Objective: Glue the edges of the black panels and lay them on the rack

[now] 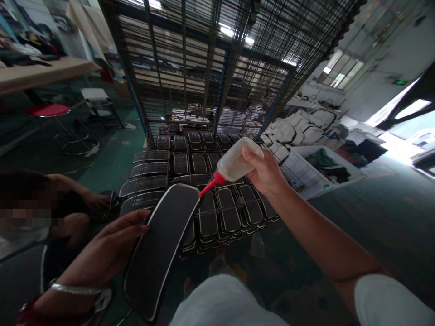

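Observation:
A long black panel (163,244) with rounded corners and a pale line along its edge is held tilted in my left hand (118,240), whose fingers pinch its left side. My right hand (263,170) is wrapped round a translucent squeeze bottle (236,160) with a red nozzle. The bottle points down to the left, and its tip is at the panel's upper right corner. Behind the panel, many similar black panels (229,210) with pale edges lie in rows and stacks on the rack's lowest level.
A tall wire rack (217,54) rises directly ahead. To the right stands a white bin (306,176) with dark and green cloth, near a heap of white pieces (299,127). Another person (68,199) sits low at left; a red stool (49,110) and a table (50,74) are beyond.

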`<state>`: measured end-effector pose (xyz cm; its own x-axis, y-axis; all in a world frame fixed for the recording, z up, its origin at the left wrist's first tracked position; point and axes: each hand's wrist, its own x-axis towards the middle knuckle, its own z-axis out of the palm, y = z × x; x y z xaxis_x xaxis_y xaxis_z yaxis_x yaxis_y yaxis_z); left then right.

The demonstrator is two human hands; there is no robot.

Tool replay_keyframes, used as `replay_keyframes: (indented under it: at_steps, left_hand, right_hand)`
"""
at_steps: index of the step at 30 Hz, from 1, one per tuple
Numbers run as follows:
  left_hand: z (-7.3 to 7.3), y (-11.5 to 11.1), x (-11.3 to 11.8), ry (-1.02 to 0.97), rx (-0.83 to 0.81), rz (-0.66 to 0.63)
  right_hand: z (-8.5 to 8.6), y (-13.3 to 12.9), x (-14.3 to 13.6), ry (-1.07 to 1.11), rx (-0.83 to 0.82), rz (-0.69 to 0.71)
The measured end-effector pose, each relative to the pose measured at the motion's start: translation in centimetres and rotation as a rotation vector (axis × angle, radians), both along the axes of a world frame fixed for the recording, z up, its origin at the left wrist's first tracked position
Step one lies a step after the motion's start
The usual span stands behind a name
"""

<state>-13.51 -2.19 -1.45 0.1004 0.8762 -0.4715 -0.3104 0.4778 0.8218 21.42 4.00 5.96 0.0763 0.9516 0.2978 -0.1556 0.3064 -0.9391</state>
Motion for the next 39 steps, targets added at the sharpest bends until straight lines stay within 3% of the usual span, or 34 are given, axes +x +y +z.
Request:
replay_keyframes:
  at_steps: [17, 30, 39]
  left_hand:
    - [-1.0, 0.1, 1.0, -0.034, 0.003, 0.009]
    - [0.2, 0.5, 2.3, -0.081, -0.012, 0.047]
    - [-0.4, 1.1, 2.3, -0.155, -0.026, 0.165]
  right_hand:
    - [-3.1, -3.1, -1.5, 0.014, -0.013, -0.128]
    - [-6.4, -7.1, -2.0, -0.104, -0.011, -0.059]
    - [-8.4, -9.7, -2.8, -0.13, 0.002, 0.019]
